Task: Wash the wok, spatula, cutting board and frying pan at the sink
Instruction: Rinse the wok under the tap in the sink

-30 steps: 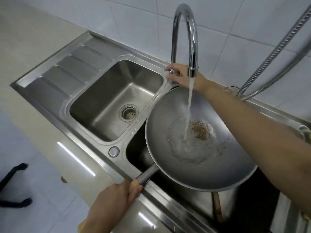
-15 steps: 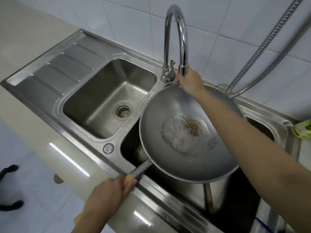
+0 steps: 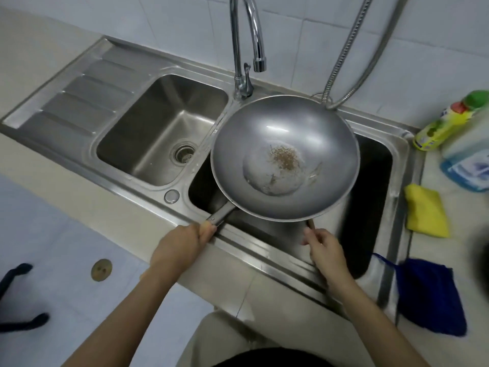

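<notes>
The tap (image 3: 247, 35) has stopped running, and the right hand (image 3: 326, 254) has come away from the tap lever — it now sits at the near edge of the sink (image 3: 264, 242), fingers curled round a thin brown handle (image 3: 311, 224) that rises from under the wok (image 3: 285, 157). What that handle belongs to is hidden. The left hand (image 3: 182, 246) still grips the wok handle (image 3: 221, 214) in a closed fist at the sink's front rim.

The wok is held over the right basin (image 3: 370, 186), its rim overlapping the divider. It holds a shallow pool of water with a patch of brown residue (image 3: 284, 157) in the middle. The left basin (image 3: 148, 133) holds only its drain strainer (image 3: 185, 153).

On the worktop to the right stand a green-capped yellow bottle (image 3: 447, 120) and a blue one (image 3: 468, 154), with a yellow sponge (image 3: 426, 214) and a dark blue cloth (image 3: 428, 298) nearer.
</notes>
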`<state>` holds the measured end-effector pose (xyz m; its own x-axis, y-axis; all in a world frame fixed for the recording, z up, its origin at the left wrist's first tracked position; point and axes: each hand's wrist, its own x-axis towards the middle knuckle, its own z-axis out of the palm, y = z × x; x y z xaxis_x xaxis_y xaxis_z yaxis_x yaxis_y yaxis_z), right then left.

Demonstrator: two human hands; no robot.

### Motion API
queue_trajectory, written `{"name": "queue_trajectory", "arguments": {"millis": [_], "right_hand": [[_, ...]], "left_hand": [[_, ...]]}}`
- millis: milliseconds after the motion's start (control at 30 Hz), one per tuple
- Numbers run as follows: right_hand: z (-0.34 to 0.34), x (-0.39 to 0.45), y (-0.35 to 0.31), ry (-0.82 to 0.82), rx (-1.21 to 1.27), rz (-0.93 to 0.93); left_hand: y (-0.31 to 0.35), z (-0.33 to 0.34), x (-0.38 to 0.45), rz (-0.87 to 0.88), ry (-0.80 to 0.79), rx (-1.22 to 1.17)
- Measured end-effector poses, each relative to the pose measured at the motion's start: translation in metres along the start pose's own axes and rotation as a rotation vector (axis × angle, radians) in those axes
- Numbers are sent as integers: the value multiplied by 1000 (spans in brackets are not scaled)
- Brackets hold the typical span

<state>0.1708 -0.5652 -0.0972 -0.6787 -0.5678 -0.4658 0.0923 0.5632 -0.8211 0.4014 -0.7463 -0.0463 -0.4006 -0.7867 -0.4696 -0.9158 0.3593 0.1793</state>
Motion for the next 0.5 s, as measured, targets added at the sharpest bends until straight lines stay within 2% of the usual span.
{"name": "queue_trajectory", "arguments": {"millis": [167, 333, 500], "right_hand": [[21, 14, -26, 45, 220, 87], [37, 21, -18, 107, 221, 167], [48, 26, -18, 115, 370, 271]], "left_hand": [[3, -1, -3, -7, 7, -8], [4, 2, -4, -17, 18, -26], [10, 8, -9, -33, 92, 42]]}}
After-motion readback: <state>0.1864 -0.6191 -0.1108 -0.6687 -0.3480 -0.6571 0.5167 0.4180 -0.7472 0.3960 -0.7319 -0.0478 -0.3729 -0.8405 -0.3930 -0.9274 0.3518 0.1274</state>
